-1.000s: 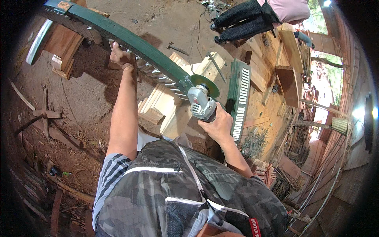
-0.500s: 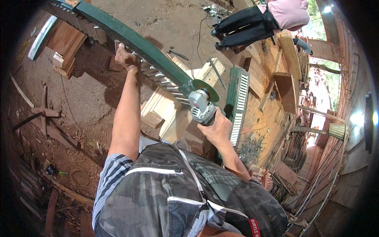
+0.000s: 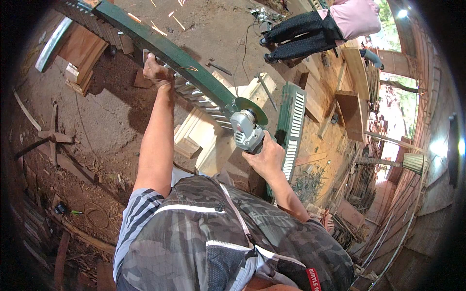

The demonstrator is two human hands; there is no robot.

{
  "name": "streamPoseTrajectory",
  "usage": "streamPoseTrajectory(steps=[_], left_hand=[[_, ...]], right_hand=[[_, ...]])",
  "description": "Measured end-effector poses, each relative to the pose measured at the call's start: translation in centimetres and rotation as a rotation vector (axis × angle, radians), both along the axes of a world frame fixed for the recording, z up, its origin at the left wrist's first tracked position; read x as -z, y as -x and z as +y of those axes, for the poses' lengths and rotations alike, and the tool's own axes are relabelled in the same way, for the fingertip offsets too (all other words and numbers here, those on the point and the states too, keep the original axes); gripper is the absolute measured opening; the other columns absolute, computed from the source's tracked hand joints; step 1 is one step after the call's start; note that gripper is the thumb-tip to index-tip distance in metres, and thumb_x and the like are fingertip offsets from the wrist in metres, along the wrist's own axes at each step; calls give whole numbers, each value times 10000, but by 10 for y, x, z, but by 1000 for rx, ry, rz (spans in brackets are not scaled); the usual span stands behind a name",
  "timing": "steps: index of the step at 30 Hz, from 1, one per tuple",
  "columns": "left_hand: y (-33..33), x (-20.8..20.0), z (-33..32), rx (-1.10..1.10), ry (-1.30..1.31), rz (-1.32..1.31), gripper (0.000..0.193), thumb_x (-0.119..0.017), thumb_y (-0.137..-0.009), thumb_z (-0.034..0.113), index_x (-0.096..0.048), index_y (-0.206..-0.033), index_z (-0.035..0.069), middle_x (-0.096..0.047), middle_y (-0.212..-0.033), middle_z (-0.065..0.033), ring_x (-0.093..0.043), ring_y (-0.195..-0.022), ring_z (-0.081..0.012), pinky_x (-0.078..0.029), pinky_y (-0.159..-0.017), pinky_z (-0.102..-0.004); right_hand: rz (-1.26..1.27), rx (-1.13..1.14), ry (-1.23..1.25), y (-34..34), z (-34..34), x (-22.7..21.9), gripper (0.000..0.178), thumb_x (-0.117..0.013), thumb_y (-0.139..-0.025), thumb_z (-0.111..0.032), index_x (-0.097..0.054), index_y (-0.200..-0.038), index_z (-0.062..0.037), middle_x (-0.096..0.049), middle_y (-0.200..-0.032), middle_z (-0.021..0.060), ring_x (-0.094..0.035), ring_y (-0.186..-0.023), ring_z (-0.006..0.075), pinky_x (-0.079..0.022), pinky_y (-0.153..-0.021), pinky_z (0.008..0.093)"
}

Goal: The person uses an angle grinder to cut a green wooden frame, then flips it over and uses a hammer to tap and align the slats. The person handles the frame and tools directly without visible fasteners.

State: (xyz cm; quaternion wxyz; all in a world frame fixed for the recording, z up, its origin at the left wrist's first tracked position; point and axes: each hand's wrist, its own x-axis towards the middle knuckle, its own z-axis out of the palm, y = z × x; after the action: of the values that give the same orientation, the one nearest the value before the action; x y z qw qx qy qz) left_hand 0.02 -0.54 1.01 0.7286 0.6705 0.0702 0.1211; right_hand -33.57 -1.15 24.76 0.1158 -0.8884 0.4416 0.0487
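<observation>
Over a rough brown floor (image 3: 104, 121), a green beam (image 3: 160, 52) slants from the far left toward the middle of the scene, a row of pale rods (image 3: 196, 97) along its near side. At its right end is a grinder (image 3: 246, 131), the disc (image 3: 251, 110) turned to the far side. The right hand (image 3: 267, 156) is clamped on the body of the grinder. Farther left, the left hand (image 3: 158, 72) is curled at the near edge of the beam; its fingers are partly hidden, so I cannot tell how firmly it grips. Orange sparks (image 3: 158, 30) streak over the far left ground. Pale blocks (image 3: 191, 130) lie below the rods, and brown blocks (image 3: 87, 56) stand at the far left. Cracks, dust and, nearer on the left, scattered chips mark the ground around a wooden cross (image 3: 56, 137). To the right lies a slotted green piece (image 3: 293, 128), and past it boards (image 3: 350, 114) spread over a tan surface (image 3: 323, 145). A person (image 3: 349, 20) in pink and black stands at the far right; bright greenery (image 3: 411, 109) shows through openings, beside a plank wall (image 3: 427, 233).
</observation>
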Motion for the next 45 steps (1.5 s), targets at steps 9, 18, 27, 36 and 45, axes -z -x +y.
streamPoseTrajectory(steps=[9, 18, 27, 36, 45], left_hand=[[-2, 10, -4, 10, 213, 121, 465, -533, -971, 323, -648, -742, -65, -550, -587, -53, -476, -572, -157, -375, -555, -364], [4, -13, -4, 5, 193, 158, 473, -535, -967, 338, -659, -741, -58, -565, -588, -42, -478, -567, -160, -366, -552, -370], [0, 2, -4, 8, 183, 141, 472, -535, -969, 335, -659, -732, -54, -583, -607, -34, -490, -579, -155, -367, -563, -364], [5, -13, -2, 32, 144, 134, 482, -512, -973, 346, -667, -756, -56, -614, -614, -74, -531, -573, -177, -395, -565, -365], [-2, 8, -5, 5, 75, 40, 457, -526, -969, 335, -684, -777, -49, -629, -624, -83, -531, -568, -189, -409, -571, -379]], right_hand=[[-21, 0, 3, -3, 0, 2, 601, -895, -612, -289, -647, -1114, -70, -734, -920, 184, -719, -862, 404, -576, -751, 460], [-5, -6, -4, -3, -3, 0, 583, -891, -613, -290, -650, -1093, -62, -735, -899, 198, -724, -862, 405, -574, -756, 461], [-15, -20, -12, -6, -4, -2, 596, -898, -610, -274, -646, -1102, -48, -733, -897, 198, -727, -857, 402, -577, -757, 451], [-10, -15, -17, -5, -5, -2, 593, -897, -613, -269, -645, -1102, -47, -731, -897, 197, -726, -857, 398, -576, -760, 446], [-22, -13, -42, -9, -5, -5, 588, -890, -616, -264, -649, -1103, -43, -735, -907, 200, -731, -867, 393, -578, -772, 443]])
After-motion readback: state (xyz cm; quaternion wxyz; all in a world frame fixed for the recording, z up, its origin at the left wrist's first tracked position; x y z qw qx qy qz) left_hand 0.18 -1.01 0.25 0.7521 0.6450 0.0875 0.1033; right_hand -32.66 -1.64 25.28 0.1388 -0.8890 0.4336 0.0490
